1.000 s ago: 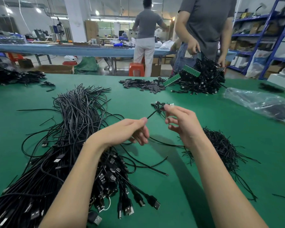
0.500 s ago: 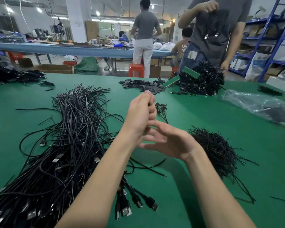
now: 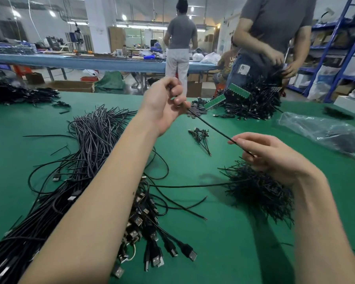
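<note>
— Where is the big heap of black USB cables?
— Left on the green work table. The pile of short black wire ties lies right, and the clear plastic bag is behind it.
— And the thin black cable?
— Above the middle, between left hand and right hand.

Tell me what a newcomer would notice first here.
First, the thin black wire stretched straight between the raised left hand and the lower right hand, both pinching it at the centre. Next, the big heap of black USB cables sprawling over the left of the green table, and the bristly wire pile under the right hand.
</note>
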{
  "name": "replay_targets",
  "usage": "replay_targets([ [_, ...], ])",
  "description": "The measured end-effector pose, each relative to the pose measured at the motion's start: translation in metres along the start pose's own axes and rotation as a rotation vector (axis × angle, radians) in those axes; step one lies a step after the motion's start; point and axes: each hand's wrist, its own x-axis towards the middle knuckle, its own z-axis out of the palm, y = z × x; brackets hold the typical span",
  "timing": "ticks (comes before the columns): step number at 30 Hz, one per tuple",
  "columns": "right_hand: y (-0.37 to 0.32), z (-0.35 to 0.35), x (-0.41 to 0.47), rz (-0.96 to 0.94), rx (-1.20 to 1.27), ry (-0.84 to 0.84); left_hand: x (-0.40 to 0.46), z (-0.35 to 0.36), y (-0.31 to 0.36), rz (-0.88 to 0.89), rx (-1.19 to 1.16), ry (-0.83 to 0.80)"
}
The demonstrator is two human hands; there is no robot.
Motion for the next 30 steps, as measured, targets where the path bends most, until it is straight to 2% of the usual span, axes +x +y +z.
replay_targets([
  [2, -0.004, -0.007, -0.007, -0.012, -0.057, 0.054, 0.004, -0.006, 0.0, -0.005, -0.06, 0.045],
  [5, -0.015, -0.019, -0.017, -0.11, -0.113, 0.017, 0.009, -0.016, 0.001, 0.026, -0.128, 0.122],
  [6, -0.018, -0.023, -0.019, -0.181, -0.062, 0.003, 0.01, -0.019, 0.003, 0.048, -0.15, 0.136],
  [8, -0.017, -0.025, -0.024, -0.361, 0.241, -0.085, 0.014, -0.023, 0.008, 0.07, -0.223, 0.149],
  [10, -0.011, -0.025, -0.028, -0.319, 0.441, -0.142, 0.017, -0.026, 0.013, 0.065, -0.266, 0.167],
  [12, -0.007, -0.026, -0.029, -0.107, 0.279, -0.093, 0.018, -0.033, 0.013, 0.054, -0.22, 0.203],
  [17, -0.007, -0.036, -0.023, 0.266, -0.435, 0.062, 0.0, -0.051, -0.018, -0.02, 0.162, 0.192],
  [20, -0.013, -0.014, -0.011, 0.294, -0.664, -0.017, -0.016, -0.048, -0.049, -0.022, 0.325, 0.12],
  [24, -0.009, 0.041, 0.015, 0.179, -0.668, -0.211, -0.033, -0.038, -0.082, -0.051, 0.368, -0.008],
  [27, 0.006, 0.07, 0.027, 0.152, -0.533, -0.427, -0.04, -0.037, -0.091, -0.05, 0.326, 0.025],
  [30, 0.015, 0.081, 0.03, 0.109, -0.341, -0.455, -0.042, -0.035, -0.086, -0.045, 0.238, 0.038],
])
